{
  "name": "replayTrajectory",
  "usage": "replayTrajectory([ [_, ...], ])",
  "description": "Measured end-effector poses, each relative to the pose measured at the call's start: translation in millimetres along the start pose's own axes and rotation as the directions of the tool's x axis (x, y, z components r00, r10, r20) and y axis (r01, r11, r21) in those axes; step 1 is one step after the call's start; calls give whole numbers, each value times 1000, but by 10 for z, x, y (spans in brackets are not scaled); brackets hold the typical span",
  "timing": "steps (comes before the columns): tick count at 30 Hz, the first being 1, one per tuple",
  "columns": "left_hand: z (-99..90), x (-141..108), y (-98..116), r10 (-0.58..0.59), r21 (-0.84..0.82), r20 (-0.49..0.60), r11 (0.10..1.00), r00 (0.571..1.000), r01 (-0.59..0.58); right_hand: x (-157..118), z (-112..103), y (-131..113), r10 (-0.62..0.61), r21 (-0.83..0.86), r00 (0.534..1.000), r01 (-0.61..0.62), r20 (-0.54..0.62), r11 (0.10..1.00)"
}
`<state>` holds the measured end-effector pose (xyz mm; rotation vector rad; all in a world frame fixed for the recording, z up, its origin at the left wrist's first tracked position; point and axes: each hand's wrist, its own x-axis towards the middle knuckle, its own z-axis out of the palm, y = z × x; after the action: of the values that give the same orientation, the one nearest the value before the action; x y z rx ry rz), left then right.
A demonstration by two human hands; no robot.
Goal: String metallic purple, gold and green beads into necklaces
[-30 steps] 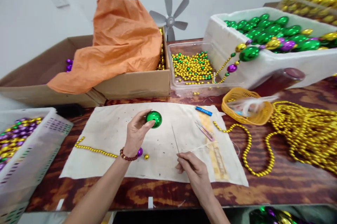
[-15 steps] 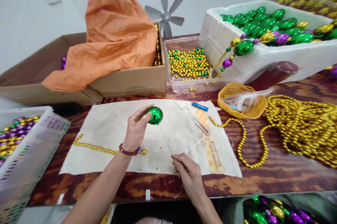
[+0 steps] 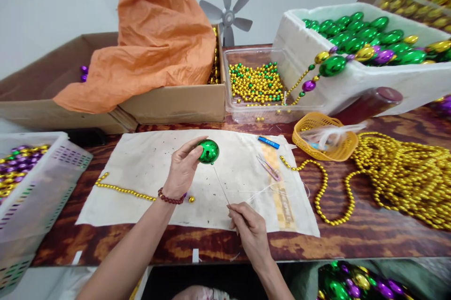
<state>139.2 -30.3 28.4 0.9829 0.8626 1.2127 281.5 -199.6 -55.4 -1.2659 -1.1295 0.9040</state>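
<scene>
My left hand (image 3: 183, 170) is closed round a shiny green ball (image 3: 208, 152), held above a white cloth (image 3: 141, 161). A small nub shows on the ball's underside. Between the fingertips of my right hand (image 3: 248, 227) is a long thin needle (image 3: 221, 185), its tip pointing up and left, just short of the ball. White thread (image 3: 260, 193) lies on the cloth beyond my right hand. A string of gold beads (image 3: 127, 190) passes behind my left wrist, with a loose-looking gold bead (image 3: 191, 199) on its other side. Pink-handled snips (image 3: 269, 168) lie on the cloth.
A blue strip (image 3: 268, 142) lies near the cloth's back edge. Behind stand a cardboard box (image 3: 176, 105) under orange fabric, a clear bin (image 3: 253, 114) of small beads, and a foam box (image 3: 352, 81) of green beads. A yellow basket (image 3: 299, 138) and gold strands (image 3: 405, 173) are on the right.
The view has shifted slightly. The green ball and the needle keep nearly the same places relative to each other, with the needle's tip still apart from the ball.
</scene>
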Motion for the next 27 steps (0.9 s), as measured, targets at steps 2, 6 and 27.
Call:
replayTrajectory([
  [2,-2,-6,-11,-4,9,15,1000,1000,4,14,11,-5,5,8,1000,-5,0,1000],
  [6,32,-56,-38,-30,1,16,1000,999,30,43,63,-14,22,36,1000,-22,-14,999],
  [27,78,-419,-12,48,239,178,967,983,-91,202,219,-106,-75,70,993,82,-93,994],
])
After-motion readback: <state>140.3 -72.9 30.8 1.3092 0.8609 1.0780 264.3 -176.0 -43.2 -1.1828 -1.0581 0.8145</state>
